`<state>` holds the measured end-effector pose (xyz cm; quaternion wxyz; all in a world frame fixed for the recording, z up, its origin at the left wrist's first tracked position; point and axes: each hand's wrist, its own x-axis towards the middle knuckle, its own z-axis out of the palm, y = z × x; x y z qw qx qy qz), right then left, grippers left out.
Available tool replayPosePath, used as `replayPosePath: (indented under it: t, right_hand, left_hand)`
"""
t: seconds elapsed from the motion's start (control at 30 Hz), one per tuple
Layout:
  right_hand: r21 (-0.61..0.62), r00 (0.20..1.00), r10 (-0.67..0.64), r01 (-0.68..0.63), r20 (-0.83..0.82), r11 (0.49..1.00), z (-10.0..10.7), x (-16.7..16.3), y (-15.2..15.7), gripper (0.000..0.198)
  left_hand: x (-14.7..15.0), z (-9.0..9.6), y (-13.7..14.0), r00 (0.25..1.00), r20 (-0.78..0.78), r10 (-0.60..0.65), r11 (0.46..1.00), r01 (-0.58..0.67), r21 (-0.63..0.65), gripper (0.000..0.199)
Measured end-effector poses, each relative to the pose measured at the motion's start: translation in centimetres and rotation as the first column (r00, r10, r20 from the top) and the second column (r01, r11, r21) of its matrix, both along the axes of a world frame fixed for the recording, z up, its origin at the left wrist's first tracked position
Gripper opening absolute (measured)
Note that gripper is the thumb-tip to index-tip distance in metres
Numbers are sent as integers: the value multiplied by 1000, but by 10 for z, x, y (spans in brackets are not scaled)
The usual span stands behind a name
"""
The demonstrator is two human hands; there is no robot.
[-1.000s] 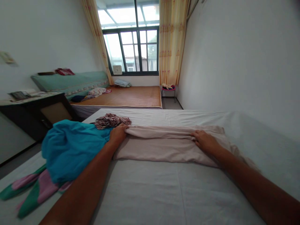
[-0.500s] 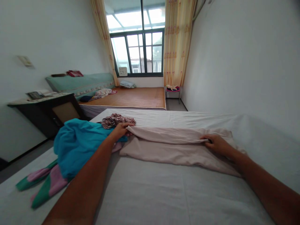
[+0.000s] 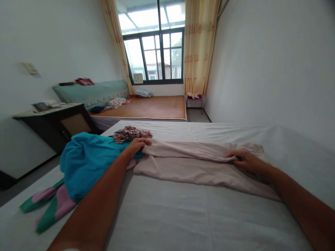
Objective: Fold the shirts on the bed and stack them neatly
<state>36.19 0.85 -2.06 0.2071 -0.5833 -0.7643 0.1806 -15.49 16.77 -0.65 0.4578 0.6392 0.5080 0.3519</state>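
Note:
A pale pinkish-beige cloth garment (image 3: 188, 169) lies stretched sideways across the white-sheeted bed (image 3: 178, 216), its upper part folded over in a long strip. My left hand (image 3: 138, 144) is closed on the garment's left end, fingertips pinching the fabric. Farther right, my right hand (image 3: 243, 161) grips the edge of the folded strip, with the thumb and fingers partly hidden by cloth. A bright blue piece of clothing (image 3: 89, 157) lies crumpled beside my left forearm, and a brown-and-white striped cloth (image 3: 131, 134) sits just beyond my left hand.
Green-and-pink fabric ends (image 3: 54, 209) stick out from under the blue clothing. A dark cabinet (image 3: 70, 120) stands at the left. Beyond is a second bed with a brown mat (image 3: 159, 106), and a small stool (image 3: 194, 98) by the curtain. A white wall (image 3: 274, 62) rises on the right.
My right hand has shifted slightly right and down with the fabric, pulling the strip a little straighter. My left hand stays at the left end, its fingers lower over the cloth.

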Motion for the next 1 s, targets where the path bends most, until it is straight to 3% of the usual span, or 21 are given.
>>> replayPosePath:
  t: [0.1,0.2,0.33,0.43,0.53,0.67,0.77,0.87,1.0]
  right_hand:
    - [-22,1000,-2,2,-1,1000,-1,0,1,32]
    - [-20,1000,-2,2,-9,1000,1,-2,1,31]
    - [-76,1000,14,-14,-9,997,9,-7,-3,36]
    - [-134,998,-39,32,-48,990,16,-9,-3,52]
    - [-45,984,-168,165,-60,985,24,-9,6,55]
    - [155,952,-274,253,137,955,29,-8,35,39]
    - [234,917,-288,227,276,945,24,-7,60,36]
    - [234,903,-250,174,351,957,11,-7,76,35]
    - [190,940,-182,130,290,973,-10,-7,78,40]
  left_hand:
    - [11,-1,2,987,-109,119,990,-109,92,53]
    - [23,-6,8,941,-277,193,963,-128,235,51]
    - [26,-12,15,903,-382,197,958,-95,271,54]
    - [19,-10,18,857,-460,233,952,-105,287,51]
    - [13,-7,19,782,-564,264,943,-86,322,55]
    - [12,-6,19,632,-733,250,952,-20,306,55]
    - [13,-8,20,635,-735,237,958,-29,285,49]
    - [12,-11,21,662,-709,244,957,-47,286,43]
    - [11,-13,21,746,-626,229,954,-44,297,40]
